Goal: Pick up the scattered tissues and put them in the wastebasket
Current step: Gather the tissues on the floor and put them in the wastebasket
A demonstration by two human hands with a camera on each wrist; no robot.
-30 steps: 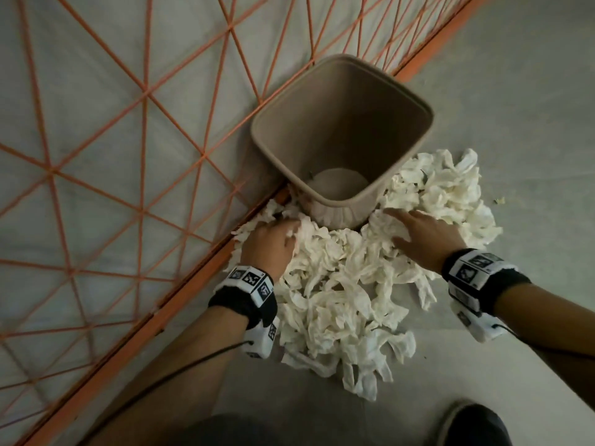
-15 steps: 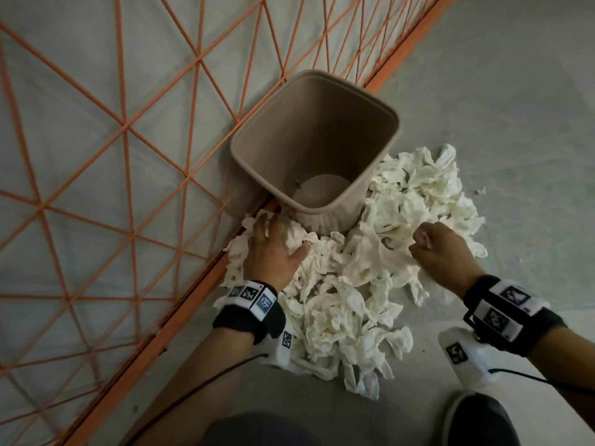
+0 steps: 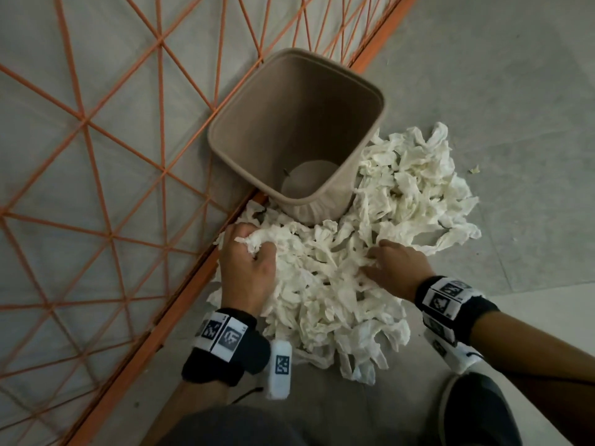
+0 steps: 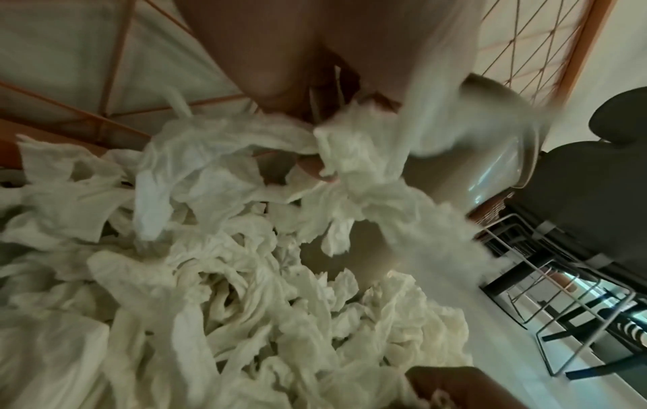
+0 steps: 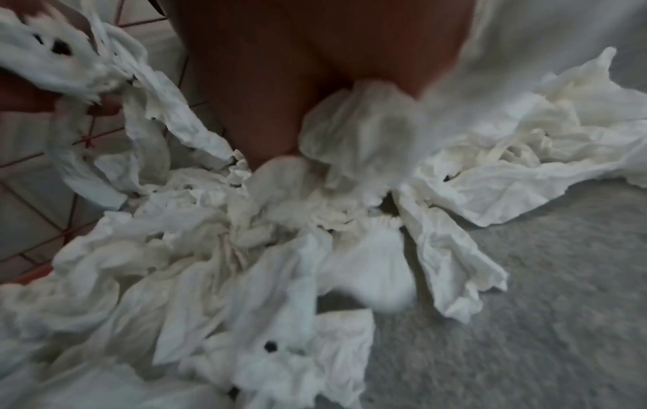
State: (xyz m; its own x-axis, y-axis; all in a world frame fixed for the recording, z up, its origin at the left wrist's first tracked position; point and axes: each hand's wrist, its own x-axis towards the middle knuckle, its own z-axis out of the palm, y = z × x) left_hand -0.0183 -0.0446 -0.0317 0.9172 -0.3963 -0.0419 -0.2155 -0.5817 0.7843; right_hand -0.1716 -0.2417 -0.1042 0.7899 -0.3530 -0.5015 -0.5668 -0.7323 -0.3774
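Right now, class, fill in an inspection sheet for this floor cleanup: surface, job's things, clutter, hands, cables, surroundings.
Surface: grey floor, a small paper scrap lying apart.
Job's things: tissues heaped on the floor against the wastebasket; basket upright, no tissues seen inside.
Clutter: nothing seen.
Hands: left hand grips a tissue wad; right hand is in the heap, grip unclear.
Cables: thin black cable at the left wrist.
Surroundings: orange lattice panel beside the basket; dark shoe; chairs in the left wrist view.
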